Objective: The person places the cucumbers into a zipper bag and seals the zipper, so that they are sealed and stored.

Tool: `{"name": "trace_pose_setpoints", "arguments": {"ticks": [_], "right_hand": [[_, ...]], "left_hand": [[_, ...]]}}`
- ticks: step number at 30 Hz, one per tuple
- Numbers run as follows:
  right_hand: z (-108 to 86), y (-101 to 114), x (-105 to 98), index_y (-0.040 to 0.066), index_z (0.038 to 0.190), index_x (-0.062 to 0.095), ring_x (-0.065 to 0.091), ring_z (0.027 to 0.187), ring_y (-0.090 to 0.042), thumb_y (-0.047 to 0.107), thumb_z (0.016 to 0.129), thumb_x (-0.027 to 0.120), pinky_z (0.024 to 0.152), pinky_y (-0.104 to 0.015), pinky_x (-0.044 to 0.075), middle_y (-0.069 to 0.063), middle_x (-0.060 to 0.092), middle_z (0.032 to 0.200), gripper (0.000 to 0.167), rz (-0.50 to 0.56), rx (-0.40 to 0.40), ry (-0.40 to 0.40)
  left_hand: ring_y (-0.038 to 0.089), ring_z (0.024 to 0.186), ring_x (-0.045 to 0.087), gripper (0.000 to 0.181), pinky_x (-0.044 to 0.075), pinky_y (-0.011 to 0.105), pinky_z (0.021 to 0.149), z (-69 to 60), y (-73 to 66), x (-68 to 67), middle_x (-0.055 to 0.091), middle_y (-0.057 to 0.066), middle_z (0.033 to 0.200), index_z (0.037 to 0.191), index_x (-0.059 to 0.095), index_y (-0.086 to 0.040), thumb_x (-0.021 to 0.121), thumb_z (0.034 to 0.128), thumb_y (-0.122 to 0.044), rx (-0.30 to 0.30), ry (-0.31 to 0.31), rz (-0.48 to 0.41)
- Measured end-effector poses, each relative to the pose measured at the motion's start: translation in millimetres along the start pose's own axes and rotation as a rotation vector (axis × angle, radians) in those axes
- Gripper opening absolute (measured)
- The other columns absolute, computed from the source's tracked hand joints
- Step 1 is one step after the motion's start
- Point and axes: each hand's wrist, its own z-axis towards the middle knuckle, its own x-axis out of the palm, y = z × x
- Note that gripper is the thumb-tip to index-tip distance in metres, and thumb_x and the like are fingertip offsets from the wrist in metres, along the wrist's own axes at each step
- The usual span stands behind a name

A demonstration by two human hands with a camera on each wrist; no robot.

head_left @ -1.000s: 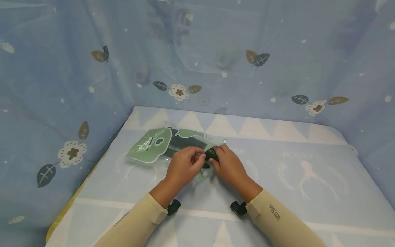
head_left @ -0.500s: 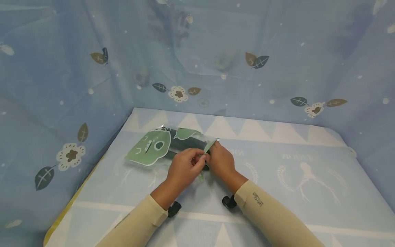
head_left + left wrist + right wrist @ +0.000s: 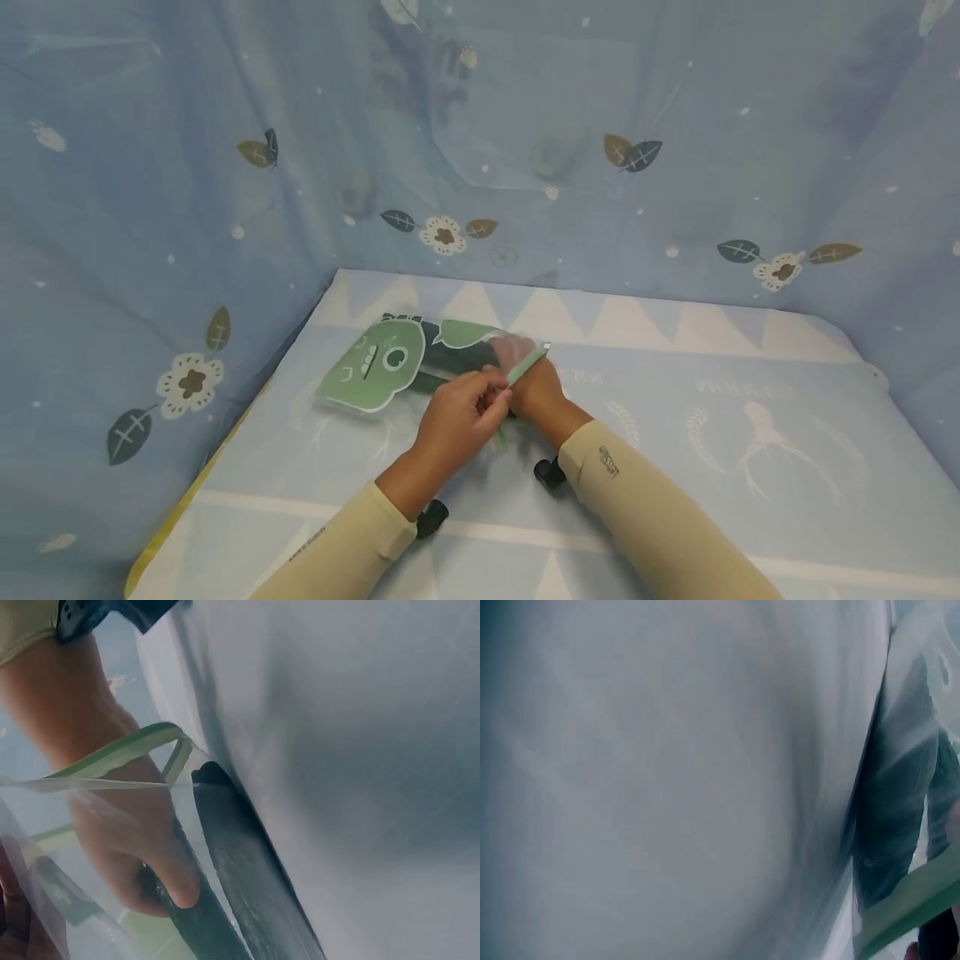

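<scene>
A clear plastic bag with a green cartoon-monster print (image 3: 372, 364) lies on the table, its green-edged mouth facing right. Through its wall show dark green cucumbers (image 3: 461, 358). Thumb and fingers of my left hand (image 3: 450, 417) pinch the bag's mouth edge. Past that edge my right hand (image 3: 536, 390) reaches inside, up to about the wrist. In the left wrist view, the right hand (image 3: 127, 840) grips one cucumber (image 3: 206, 922), while another cucumber (image 3: 244, 862) lies alongside. Cucumbers (image 3: 892, 810) appear behind the bag's green edge (image 3: 907, 911) in the right wrist view.
A pale blue patterned cloth (image 3: 675, 433) covers the table. Blue floral curtains (image 3: 555, 150) hang close behind and on both sides. A black wrist device (image 3: 431, 518) sits under the left wrist, another (image 3: 550, 473) under the right.
My right hand has moved left, deeper into the bag, pushing in the cucumber that stuck out of the mouth. The left hand keeps its pinch on the edge.
</scene>
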Motion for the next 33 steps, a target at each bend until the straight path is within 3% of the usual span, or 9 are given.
{"name": "trace_pose_setpoints", "arguments": {"ticks": [7, 12, 15, 20, 25, 28, 30, 33], "right_hand": [[12.2, 3, -4, 0.004, 0.113, 0.066, 0.065, 0.102, -0.03, 0.033, 0.101, 0.061, 0.091, -0.043, 0.053, -0.012, 0.068, 0.106, 0.031, -0.145, -0.066, 0.064], [18.7, 5, -7, 0.015, 0.118, 0.07, 0.059, 0.111, -0.026, 0.034, 0.103, 0.058, 0.098, -0.043, 0.049, -0.007, 0.066, 0.118, 0.027, -0.439, -0.205, 0.185], [20.2, 5, -8, 0.024, 0.118, 0.072, 0.058, 0.112, -0.025, 0.035, 0.101, 0.06, 0.095, -0.043, 0.05, -0.004, 0.065, 0.121, 0.023, -0.517, -0.244, 0.197], [20.8, 6, -6, 0.025, 0.116, 0.073, 0.06, 0.111, -0.023, 0.032, 0.099, 0.064, 0.09, -0.042, 0.048, 0.001, 0.068, 0.122, 0.021, -0.455, -0.208, 0.119], [22.1, 6, -2, 0.024, 0.121, 0.071, 0.061, 0.113, -0.023, 0.032, 0.102, 0.06, 0.094, -0.041, 0.049, 0.0, 0.068, 0.122, 0.023, -0.424, -0.121, 0.113], [23.2, 5, 2, 0.021, 0.12, 0.069, 0.064, 0.105, -0.027, 0.027, 0.101, 0.06, 0.089, -0.044, 0.054, -0.005, 0.069, 0.113, 0.021, -0.308, -0.096, 0.083], [23.1, 4, 4, 0.021, 0.122, 0.066, 0.065, 0.103, -0.029, 0.025, 0.099, 0.062, 0.084, -0.046, 0.056, -0.007, 0.069, 0.111, 0.024, -0.188, -0.122, 0.056], [19.1, 0, 3, 0.02, 0.134, 0.059, 0.063, 0.117, -0.029, 0.023, 0.097, 0.064, 0.095, -0.045, 0.054, -0.009, 0.068, 0.124, 0.038, -0.034, -0.24, 0.06]], "left_hand": [[0.005, 0.065, 0.051, 0.009, 0.046, 0.02, 0.059, -0.7, -0.2, 3.2, 0.06, -0.006, 0.075, 0.098, 0.075, -0.011, 0.07, 0.0926, -0.015, -0.002, 0.008, 0.013], [0.005, 0.065, 0.053, 0.009, 0.047, 0.02, 0.06, 0.6, -1.4, 2.3, 0.061, -0.006, 0.077, 0.1, 0.074, -0.01, 0.069, 0.0934, -0.015, 0.014, 0.019, 0.024], [0.005, 0.065, 0.053, 0.009, 0.047, 0.02, 0.06, 1.0, -1.8, 2.1, 0.062, -0.005, 0.077, 0.099, 0.074, -0.01, 0.07, 0.0933, -0.014, 0.019, 0.027, 0.027], [0.006, 0.064, 0.054, 0.007, 0.048, 0.02, 0.059, 0.7, -1.2, 1.6, 0.061, -0.004, 0.076, 0.098, 0.074, -0.009, 0.07, 0.0929, -0.012, 0.02, 0.021, 0.028], [0.006, 0.064, 0.054, 0.007, 0.048, 0.019, 0.059, 1.4, -0.5, 1.7, 0.061, -0.004, 0.075, 0.098, 0.074, -0.008, 0.07, 0.0932, -0.011, 0.018, 0.031, 0.021], [0.006, 0.065, 0.054, 0.008, 0.048, 0.019, 0.059, 1.6, 0.2, 2.1, 0.062, -0.004, 0.076, 0.098, 0.075, -0.009, 0.07, 0.093, -0.012, 0.008, 0.036, 0.02], [0.006, 0.065, 0.054, 0.008, 0.048, 0.02, 0.059, 1.2, 0.6, 2.0, 0.062, -0.005, 0.076, 0.098, 0.075, -0.009, 0.07, 0.0927, -0.012, 0.001, 0.037, 0.021], [0.006, 0.065, 0.053, 0.008, 0.047, 0.02, 0.059, 0.5, 1.1, 1.2, 0.062, -0.005, 0.076, 0.097, 0.075, -0.01, 0.07, 0.0921, -0.012, -0.006, 0.031, 0.016]]}}
